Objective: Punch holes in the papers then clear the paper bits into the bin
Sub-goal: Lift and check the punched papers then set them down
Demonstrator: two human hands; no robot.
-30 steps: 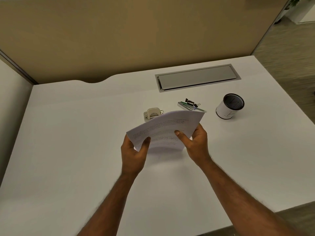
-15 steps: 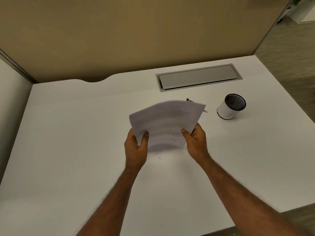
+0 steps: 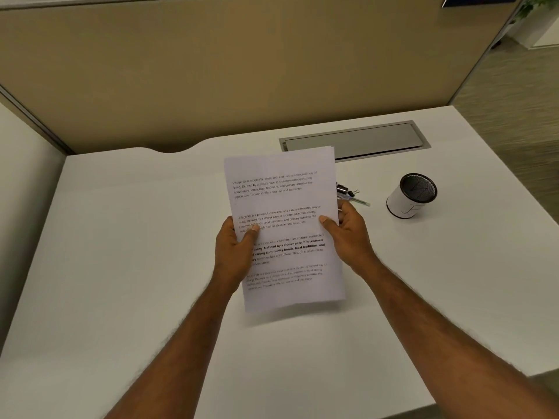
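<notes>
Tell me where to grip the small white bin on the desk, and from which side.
I would grip the small white bin round its cylindrical wall, coming from its left, where the right hand is nearest: it stands upright with its open top up.
</notes>
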